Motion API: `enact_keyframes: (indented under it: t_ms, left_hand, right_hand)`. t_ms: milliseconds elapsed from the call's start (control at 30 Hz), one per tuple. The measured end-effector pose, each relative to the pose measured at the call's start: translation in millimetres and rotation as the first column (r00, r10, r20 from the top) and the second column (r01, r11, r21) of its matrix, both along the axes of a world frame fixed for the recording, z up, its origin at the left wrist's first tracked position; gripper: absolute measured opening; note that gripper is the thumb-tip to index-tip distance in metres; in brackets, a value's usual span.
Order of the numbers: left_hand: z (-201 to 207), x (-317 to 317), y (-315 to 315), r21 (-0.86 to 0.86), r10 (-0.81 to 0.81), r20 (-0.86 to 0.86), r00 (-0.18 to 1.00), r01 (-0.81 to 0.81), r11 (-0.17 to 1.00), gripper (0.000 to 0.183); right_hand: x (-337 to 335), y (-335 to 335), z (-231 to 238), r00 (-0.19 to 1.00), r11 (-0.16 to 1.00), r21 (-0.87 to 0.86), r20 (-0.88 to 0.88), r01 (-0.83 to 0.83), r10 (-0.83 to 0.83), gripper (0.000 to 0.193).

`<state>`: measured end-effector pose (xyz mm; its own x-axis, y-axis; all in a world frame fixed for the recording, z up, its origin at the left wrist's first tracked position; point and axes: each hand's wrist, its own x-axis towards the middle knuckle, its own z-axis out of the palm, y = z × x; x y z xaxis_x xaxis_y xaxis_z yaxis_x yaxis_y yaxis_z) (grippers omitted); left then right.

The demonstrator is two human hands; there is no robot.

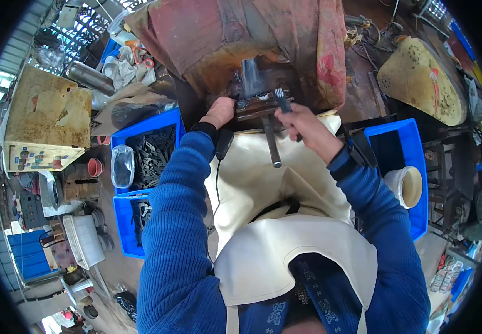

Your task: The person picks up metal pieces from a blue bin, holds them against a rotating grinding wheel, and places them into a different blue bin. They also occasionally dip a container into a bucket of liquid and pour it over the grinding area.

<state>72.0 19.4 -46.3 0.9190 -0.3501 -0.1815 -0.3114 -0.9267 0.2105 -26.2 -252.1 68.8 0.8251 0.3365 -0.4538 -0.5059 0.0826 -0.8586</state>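
A workshop surrounds the person: pale corrugated wall along the left edge, brownish floor below. On the left stands a worn, yellowed machine cabinet with coloured knobs on its lower panel. Nearer, a blue bin holds a heap of dark metal pieces, with a clear plastic container at its left side; a second blue bin adjoins it below, with more such pieces inside. On the right, a larger blue crate has a white bucket at it, and farther up lies a tan panel dotted with holes. Straight ahead, a stained reddish cloth drapes over a machine with a dark, grimy metal bed; a round steel bar juts from it toward the cream apron.

Both forearms, in blue ribbed sleeves, reach forward to the bed. The left hand rests at its left side, back upward, wrist bent inward; the fingers are curled and their tips hidden, so I cannot tell whether they pinch anything. The right hand comes in from the right, fingers closed around a dark, narrow tool, which slants up and left over the bed's right part, its pale, ridged tip pointing away from the body.
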Motion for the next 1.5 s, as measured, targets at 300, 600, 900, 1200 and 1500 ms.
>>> enact_keyframes:
  t_ms: [300, 600, 900, 1200, 1500]
  left_hand:
    - [10, 9, -2, 0.060, -0.081, -0.067, 0.994, 0.085, 0.995, 0.020]
    - [58, -15, 14, -0.041, -0.079, 0.172, 0.982, 0.087, 0.995, 0.017]
    - [54, -60, 4, -0.435, 0.281, 0.246, 0.928, -0.154, 0.887, 0.017]
    - [56, -53, 10, -0.502, 0.296, -0.103, 0.950, -0.306, 0.809, 0.017]
    - [53, -53, 3, -0.390, 0.198, 0.001, 0.980, -0.182, 0.903, 0.022]
  right_hand:
    - [35, 7, -16, 0.995, 0.995, 0.044, -0.034, 0.091, -0.089, 0.012]
    - [36, -3, -27, 0.989, 0.989, 0.101, -0.111, 0.112, -0.101, 0.013]
    - [37, -5, -23, 0.992, 0.890, 0.439, -0.079, 0.126, -0.101, 0.023]
    - [35, -8, -28, 0.993, 0.901, 0.417, -0.069, 0.119, -0.099, 0.024]
    - [39, -9, -37, 0.991, 0.906, 0.404, -0.101, 0.126, -0.093, 0.024]
